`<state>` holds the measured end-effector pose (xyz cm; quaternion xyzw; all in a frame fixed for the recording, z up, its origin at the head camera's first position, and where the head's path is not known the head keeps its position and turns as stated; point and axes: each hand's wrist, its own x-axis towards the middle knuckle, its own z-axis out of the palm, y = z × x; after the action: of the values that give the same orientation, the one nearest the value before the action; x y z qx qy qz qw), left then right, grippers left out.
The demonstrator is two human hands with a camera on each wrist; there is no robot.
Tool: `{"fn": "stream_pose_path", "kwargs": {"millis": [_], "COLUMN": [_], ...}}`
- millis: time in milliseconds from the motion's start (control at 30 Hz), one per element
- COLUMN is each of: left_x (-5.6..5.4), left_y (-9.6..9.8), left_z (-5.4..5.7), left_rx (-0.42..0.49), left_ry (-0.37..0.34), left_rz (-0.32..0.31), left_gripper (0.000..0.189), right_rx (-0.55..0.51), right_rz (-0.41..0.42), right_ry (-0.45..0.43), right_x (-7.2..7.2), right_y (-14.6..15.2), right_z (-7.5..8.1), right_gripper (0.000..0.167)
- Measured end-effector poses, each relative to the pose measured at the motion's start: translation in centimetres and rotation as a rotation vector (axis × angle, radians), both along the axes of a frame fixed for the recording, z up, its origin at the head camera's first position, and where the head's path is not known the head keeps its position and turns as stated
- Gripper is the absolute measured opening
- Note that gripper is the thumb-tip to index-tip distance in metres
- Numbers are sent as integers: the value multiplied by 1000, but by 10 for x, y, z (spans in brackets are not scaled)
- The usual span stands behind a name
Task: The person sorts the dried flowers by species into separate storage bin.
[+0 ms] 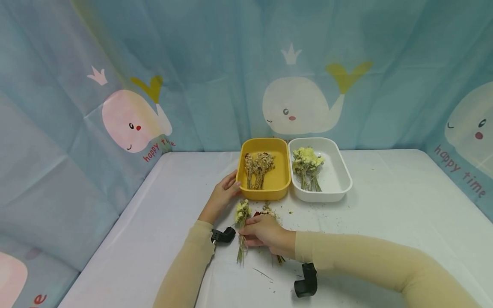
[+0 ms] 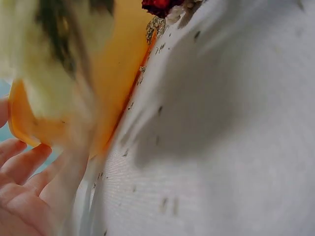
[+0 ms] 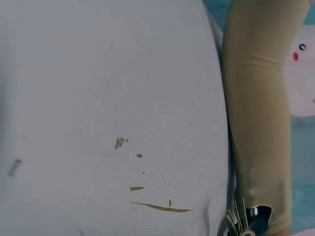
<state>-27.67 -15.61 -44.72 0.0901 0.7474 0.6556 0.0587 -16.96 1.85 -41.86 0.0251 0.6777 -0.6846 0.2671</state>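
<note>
My right hand (image 1: pixel 265 233) pinches a small bunch of yellow dried flowers (image 1: pixel 242 210) by its stems, just in front of the yellow tray (image 1: pixel 269 194). Beneath that hand lies another dried bunch with red and pale heads (image 1: pixel 267 208), partly covered. The fingers of my left hand (image 1: pixel 223 192) touch the left side of the yellow tray near its front corner. In the left wrist view, this hand (image 2: pixel 24 191) has its fingers extended against the tray's wall, with pale blurred blossoms close to the lens. Stem ends (image 3: pixel 238 221) show low in the right wrist view.
Brownish dried bunches (image 1: pixel 262 167) lie in the yellow tray. The white tray (image 1: pixel 339 179) beside it holds pale yellow bunches (image 1: pixel 307 164). Stem bits (image 1: pixel 263 273) and crumbs are scattered on the white tabletop (image 1: pixel 385 205). A blue whale-print curtain (image 1: pixel 215 85) stands behind.
</note>
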Motion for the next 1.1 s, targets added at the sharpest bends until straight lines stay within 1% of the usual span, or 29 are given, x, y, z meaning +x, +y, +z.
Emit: {"fn": "stream_pose_path", "kwargs": {"millis": [133, 300, 600, 767, 900, 1000, 1100], "left_x": [0, 0, 2, 1, 0, -1, -1], "left_y": [0, -2, -4, -3, -2, -1, 0], "left_z": [0, -2, -2, 1, 2, 1, -1], "left_rx": [-1, 0, 10, 3, 7, 9, -15], "left_ry": [3, 7, 8, 4, 8, -2, -10], "left_rz": [-3, 5, 16, 4, 9, 12, 21], "left_gripper": [58, 58, 57, 57, 57, 57, 57], "right_rx": [-5, -29, -40, -34, -27, -14, -2], "right_rz": [10, 2, 51, 50, 44, 37, 35], "right_ry": [13, 4, 7, 16, 27, 36, 45], "right_x": [2, 2, 4, 4, 2, 2, 2], "right_y": [11, 23, 49, 64, 75, 83, 92], "right_z": [6, 11, 21, 27, 31, 31, 32], "right_gripper": [48, 38, 38, 34, 38, 42, 43]}}
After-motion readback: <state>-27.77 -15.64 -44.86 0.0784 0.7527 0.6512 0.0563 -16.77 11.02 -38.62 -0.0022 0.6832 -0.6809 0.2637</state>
